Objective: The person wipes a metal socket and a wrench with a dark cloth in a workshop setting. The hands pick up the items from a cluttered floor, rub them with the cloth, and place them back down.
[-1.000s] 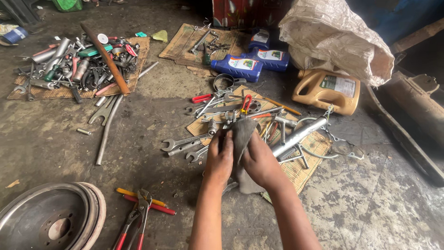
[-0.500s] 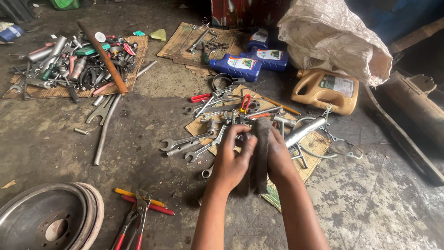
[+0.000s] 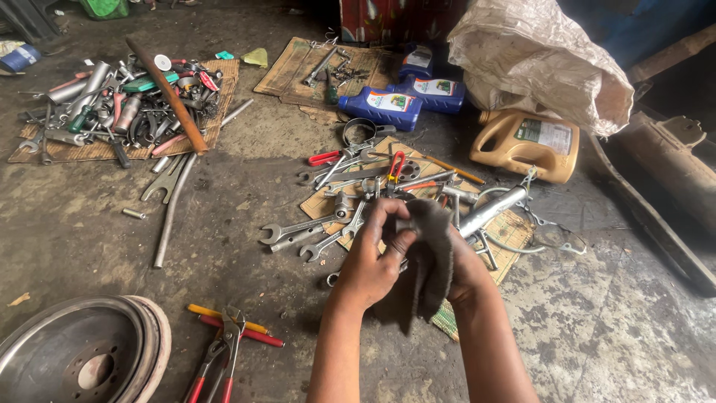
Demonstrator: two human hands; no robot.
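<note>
A dark grey rag (image 3: 431, 257) is held between both hands at the lower middle of the frame. The left hand (image 3: 375, 257) is curled, its fingers (image 3: 393, 224) bent over the top edge of the cloth and pinching it. The right hand (image 3: 468, 269) is mostly hidden behind the rag; it is pressed against the cloth from the far side, but whether its fingers are closed cannot be told. The rag hangs down in a fold between the two wrists, above the concrete floor (image 3: 597, 328).

Just beyond the hands, a piece of cardboard (image 3: 507, 231) is seen lying on the floor, covered with spanners (image 3: 298, 230), red-handled pliers (image 3: 395, 166) and a shiny metal tube (image 3: 492, 211). A round clamp ring (image 3: 359, 131) is placed at its upper edge.

Toward the lower left, a pair of red-handled pliers (image 3: 224, 354) is laid across a yellow-handled screwdriver (image 3: 224, 319), and a brake drum (image 3: 82, 358) is seen in the bottom left corner.

In the upper middle, two blue oil bottles (image 3: 406, 101) are lain beside a second cardboard sheet (image 3: 298, 67). A tan oil jug (image 3: 529, 145) is set to the right of them, below a crumpled pale sack (image 3: 537, 60).

At the upper left, a mat (image 3: 67, 151) is piled with sockets, tubes and hand tools, with a long rusty bar (image 3: 168, 97) laid across it. A bent grey pipe (image 3: 173, 209) is found just below that pile.
</note>
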